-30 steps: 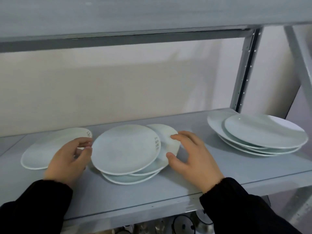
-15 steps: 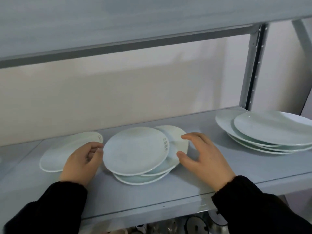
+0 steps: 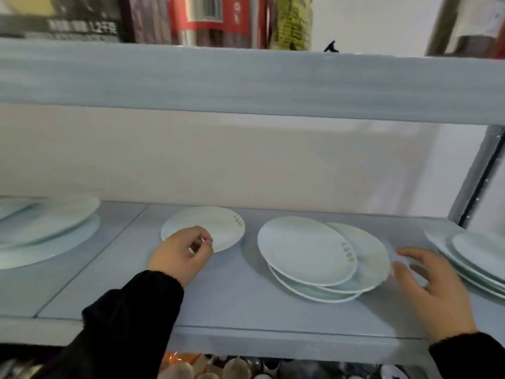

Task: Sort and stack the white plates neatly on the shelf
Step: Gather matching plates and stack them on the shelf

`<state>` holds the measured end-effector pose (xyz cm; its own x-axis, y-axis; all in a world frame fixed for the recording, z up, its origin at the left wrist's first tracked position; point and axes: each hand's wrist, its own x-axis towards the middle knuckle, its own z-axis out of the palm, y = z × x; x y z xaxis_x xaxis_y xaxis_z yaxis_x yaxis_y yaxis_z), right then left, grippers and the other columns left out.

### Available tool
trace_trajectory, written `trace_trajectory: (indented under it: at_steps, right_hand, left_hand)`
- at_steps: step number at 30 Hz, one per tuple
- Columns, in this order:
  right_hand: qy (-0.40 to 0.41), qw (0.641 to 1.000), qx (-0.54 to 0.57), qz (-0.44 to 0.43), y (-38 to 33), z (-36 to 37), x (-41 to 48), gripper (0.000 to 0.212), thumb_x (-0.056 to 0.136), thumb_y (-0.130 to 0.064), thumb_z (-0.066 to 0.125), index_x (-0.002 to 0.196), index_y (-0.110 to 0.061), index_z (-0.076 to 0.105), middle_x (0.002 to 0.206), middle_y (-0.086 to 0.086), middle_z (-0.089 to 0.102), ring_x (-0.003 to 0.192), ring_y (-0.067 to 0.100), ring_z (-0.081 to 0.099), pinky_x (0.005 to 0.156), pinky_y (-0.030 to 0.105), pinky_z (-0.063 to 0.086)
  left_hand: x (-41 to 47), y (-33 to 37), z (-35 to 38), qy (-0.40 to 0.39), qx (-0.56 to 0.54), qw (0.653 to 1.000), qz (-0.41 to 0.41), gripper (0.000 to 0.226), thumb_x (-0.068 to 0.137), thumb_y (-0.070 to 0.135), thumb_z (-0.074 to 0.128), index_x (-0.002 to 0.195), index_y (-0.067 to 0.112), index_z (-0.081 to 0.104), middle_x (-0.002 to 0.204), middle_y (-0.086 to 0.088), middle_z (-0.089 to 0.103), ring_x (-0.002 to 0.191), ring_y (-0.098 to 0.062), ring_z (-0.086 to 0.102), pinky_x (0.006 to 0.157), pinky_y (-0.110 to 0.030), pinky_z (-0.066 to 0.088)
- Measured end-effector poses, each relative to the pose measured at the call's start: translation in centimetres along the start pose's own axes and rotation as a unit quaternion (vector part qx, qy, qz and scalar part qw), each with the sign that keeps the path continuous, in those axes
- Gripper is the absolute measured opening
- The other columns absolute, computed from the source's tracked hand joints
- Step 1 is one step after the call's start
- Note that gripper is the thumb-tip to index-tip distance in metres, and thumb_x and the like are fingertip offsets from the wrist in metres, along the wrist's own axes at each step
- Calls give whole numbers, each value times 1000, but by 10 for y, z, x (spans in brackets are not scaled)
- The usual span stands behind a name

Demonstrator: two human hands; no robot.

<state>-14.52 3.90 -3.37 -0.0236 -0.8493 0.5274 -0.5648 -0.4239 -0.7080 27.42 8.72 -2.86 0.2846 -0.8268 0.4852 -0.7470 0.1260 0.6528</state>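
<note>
Single plate (image 3: 216, 225), rim between curled left fingers (image 3: 202, 237); offset stack (image 3: 306, 250) beside spread right fingers (image 3: 413, 254).

Bare hands among plates on a pale grey metal shelf board (image 3: 240, 305).
Left hand (image 3: 181, 253) curled at near rim of a single small round white ceramic plate (image 3: 216, 225), grip unclear; right hand (image 3: 429, 283) spread, just beside a loose pile of three white plates (image 3: 308, 250); larger stacks far left (image 3: 46, 228) and far right (image 3: 481, 253).

Bare shelf (image 3: 240, 305) lies along the front edge and between the single plate (image 3: 218, 225) and the middle stack (image 3: 306, 253) — the upper board (image 3: 246, 83) caps headroom.
</note>
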Motion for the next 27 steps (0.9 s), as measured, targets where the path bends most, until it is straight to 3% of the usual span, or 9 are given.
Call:
trace_trajectory:
  at_steps: [3, 5, 8, 14, 18, 21, 23, 27]
  right_hand:
    - [19, 991, -16, -132, -57, 35, -21, 17, 84, -43, 57, 101, -40, 60, 112, -23, 56, 107, 12, 57, 84, 5, 38]
    - [-26, 974, -12, -226, -96, 76, -36, 22, 83, -37, 56, 101, -26, 65, 113, -14, 59, 110, 8, 56, 95, 13, 37]
    - [-101, 950, -22, -294, -138, 141, -50, 21, 83, -28, 60, 100, -19, 67, 109, -5, 59, 109, 9, 56, 95, 19, 40]
    - [-202, 947, -89, -233, -174, 222, -37, 33, 84, -39, 56, 114, -26, 61, 115, -12, 54, 107, 3, 51, 92, 18, 40]
    - [-198, 956, -122, -179, -176, 254, -18, 44, 86, -37, 58, 128, -26, 57, 132, -8, 48, 123, 6, 43, 97, 6, 24]
    - [-227, 948, -172, -143, -166, 264, -17, 54, 85, -37, 59, 137, -25, 50, 144, -4, 39, 133, 12, 37, 106, 15, 23]
    - [-243, 942, -190, -131, -162, 266, -15, 50, 83, -37, 56, 131, -24, 53, 139, -3, 43, 131, 15, 39, 107, 22, 29]
    - [-245, 941, -201, -121, -161, 269, -14, 34, 81, -33, 51, 113, -24, 58, 116, -2, 56, 114, 20, 51, 94, 30, 41]
  left_hand:
    - [1, -29, -34, -2, 3, 1000, -26, 7, 82, 27, 60, 76, 31, 62, 72, 7, 62, 69, -5, 56, 57, -18, 41]
    - [2, -47, -55, 11, 4, 999, -34, 7, 79, 33, 56, 76, 31, 62, 72, 6, 62, 68, -7, 56, 58, -25, 42]
    - [6, -72, -81, 18, 15, 998, -60, 5, 83, 29, 60, 79, 31, 63, 73, 6, 62, 70, -8, 56, 61, -26, 45]
    - [13, -104, -113, -13, 5, 999, -52, 11, 78, 38, 53, 80, 33, 63, 76, 7, 63, 69, -14, 58, 65, -33, 50]
    - [18, -107, -109, -43, 10, 999, -17, 6, 81, 37, 56, 80, 34, 62, 76, 9, 62, 66, -12, 57, 62, -30, 48]
    - [19, -110, -107, -52, 8, 999, -5, 7, 85, 27, 60, 81, 33, 61, 76, 10, 62, 68, -11, 58, 64, -30, 48]
    - [19, -112, -107, -57, 10, 998, -2, 6, 84, 30, 58, 83, 34, 61, 79, 11, 62, 70, -9, 58, 66, -30, 49]
    - [18, -114, -108, -54, -4, 999, -2, 6, 85, 29, 57, 83, 34, 61, 79, 11, 61, 68, -9, 56, 64, -30, 48]
